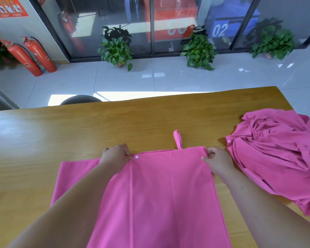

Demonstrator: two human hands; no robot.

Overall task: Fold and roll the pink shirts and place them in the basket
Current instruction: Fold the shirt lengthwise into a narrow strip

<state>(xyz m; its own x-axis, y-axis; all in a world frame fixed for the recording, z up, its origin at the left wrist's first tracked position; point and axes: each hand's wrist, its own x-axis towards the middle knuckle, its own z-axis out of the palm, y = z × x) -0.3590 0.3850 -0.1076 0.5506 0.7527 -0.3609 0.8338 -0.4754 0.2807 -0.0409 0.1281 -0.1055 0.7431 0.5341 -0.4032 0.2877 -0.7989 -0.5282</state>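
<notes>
A pink shirt [161,194] lies flat on the wooden table [97,126] right in front of me, its right side folded over into a long panel. A white button and a small loop strap show at its far edge. My left hand [115,155] pinches the far edge of the folded panel near the button. My right hand [216,160] pinches the panel's far right corner. Several more pink shirts [279,154] lie crumpled in a heap at the table's right end. No basket is in view.
The table's far edge runs across the middle of the view, with a dark chair back [81,100] behind it. Beyond are a tiled floor, potted plants [116,49] and two red fire extinguishers [30,56] by a glass wall.
</notes>
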